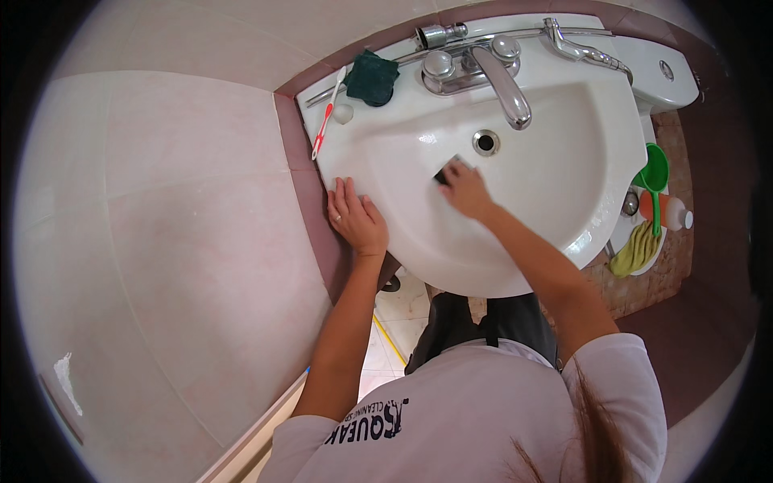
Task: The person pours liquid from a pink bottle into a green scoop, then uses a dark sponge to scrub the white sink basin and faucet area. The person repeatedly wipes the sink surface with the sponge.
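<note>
My right hand point(465, 188), slightly blurred, presses a small dark scrubbing pad point(442, 176) to the inner surface of a white ceramic washbasin point(543, 181). The pad is mostly hidden under my fingers; it lies just below and left of the metal-rimmed drain point(485, 142). My left hand point(359, 218), with a ring on one finger, rests flat on the basin's left rim and holds nothing. A chrome faucet point(501, 84) with two round knobs extends its spout over the bowl.
Dark green scouring pads point(372, 78), a red-and-white toothbrush point(329, 115) and a whitish round object point(343, 114) lie on the left ledge. A chrome hand sprayer point(580, 49) sits at the back right. Beyond the basin are a green dipper point(653, 169), a bottle point(673, 212) and a yellow-green cloth point(635, 250).
</note>
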`<move>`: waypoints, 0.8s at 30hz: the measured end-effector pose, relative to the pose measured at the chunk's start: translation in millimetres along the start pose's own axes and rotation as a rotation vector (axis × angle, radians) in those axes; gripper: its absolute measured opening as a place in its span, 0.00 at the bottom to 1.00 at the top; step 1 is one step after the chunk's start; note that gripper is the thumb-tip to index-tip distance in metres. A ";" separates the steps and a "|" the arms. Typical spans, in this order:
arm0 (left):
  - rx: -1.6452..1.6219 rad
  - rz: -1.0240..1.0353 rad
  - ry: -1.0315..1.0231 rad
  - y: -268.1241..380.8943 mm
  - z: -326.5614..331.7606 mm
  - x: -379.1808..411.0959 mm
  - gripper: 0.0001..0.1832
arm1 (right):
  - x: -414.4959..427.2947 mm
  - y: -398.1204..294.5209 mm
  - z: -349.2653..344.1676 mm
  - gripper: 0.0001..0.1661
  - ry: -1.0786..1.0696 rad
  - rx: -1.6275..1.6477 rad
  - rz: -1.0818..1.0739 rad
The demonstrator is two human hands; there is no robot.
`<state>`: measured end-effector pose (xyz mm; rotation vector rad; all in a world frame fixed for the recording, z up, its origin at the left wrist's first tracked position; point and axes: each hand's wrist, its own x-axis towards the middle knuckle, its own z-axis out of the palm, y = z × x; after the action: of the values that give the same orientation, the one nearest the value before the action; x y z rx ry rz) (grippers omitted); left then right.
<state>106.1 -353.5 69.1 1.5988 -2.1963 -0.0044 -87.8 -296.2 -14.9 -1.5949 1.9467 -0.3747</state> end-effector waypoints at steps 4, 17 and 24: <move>-0.011 0.007 0.004 -4.0 -1.4 -3.3 0.23 | -37.7 -27.7 13.3 0.29 -0.046 0.158 -0.112; 0.001 0.012 0.008 1.0 -2.6 -0.8 0.22 | -1.4 0.7 1.4 0.29 0.120 -0.009 0.071; -0.022 0.001 0.016 0.0 0.0 -2.1 0.23 | -9.6 -11.6 11.7 0.29 0.111 0.081 0.001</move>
<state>106.6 -351.6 68.5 1.5806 -2.1774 -0.0155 -70.5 -288.1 -15.2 -1.5507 1.9881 -0.5446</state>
